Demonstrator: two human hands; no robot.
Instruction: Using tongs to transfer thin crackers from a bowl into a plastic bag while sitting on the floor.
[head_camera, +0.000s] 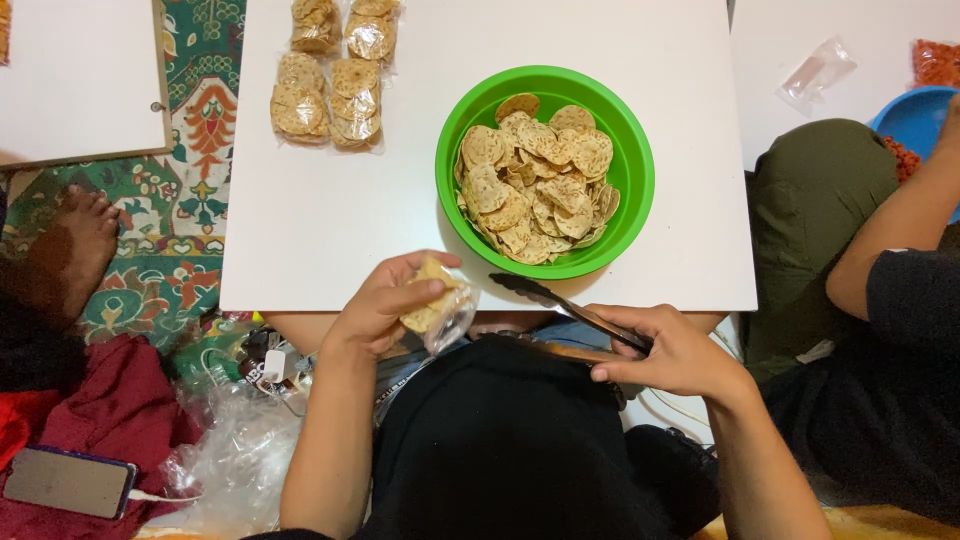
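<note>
Fingers (425, 268) of the left hand (385, 305) curl round a small clear bag (445, 310) partly filled with round tan crackers, holding it at the near edge of a white table (330, 220), just in front of the person's lap. Right hand (675, 350) is closed on the handles of dark tongs (570, 308), whose tips point left toward the bag and lie just below the rim of a green bowl (630, 190). That bowl sits on the table's right half, heaped with loose crackers (535, 185) of the same kind. At the table's far left, well apart from the bowl, four filled bags (330, 85) lie in two rows, touching one another. A patterned rug (190, 130) in green, orange and red shows to the left of the table, with a bare foot (85, 240) resting on it. Nearer the camera on that side lie a dark red cloth (110, 420), a phone (68, 482) on the cloth, and a heap of clear plastic (240, 450). To the right, another person in dark clothes extends an arm (900, 225) toward a blue bowl (915, 115), near an empty clear bag (818, 72) on a second white surface
</note>
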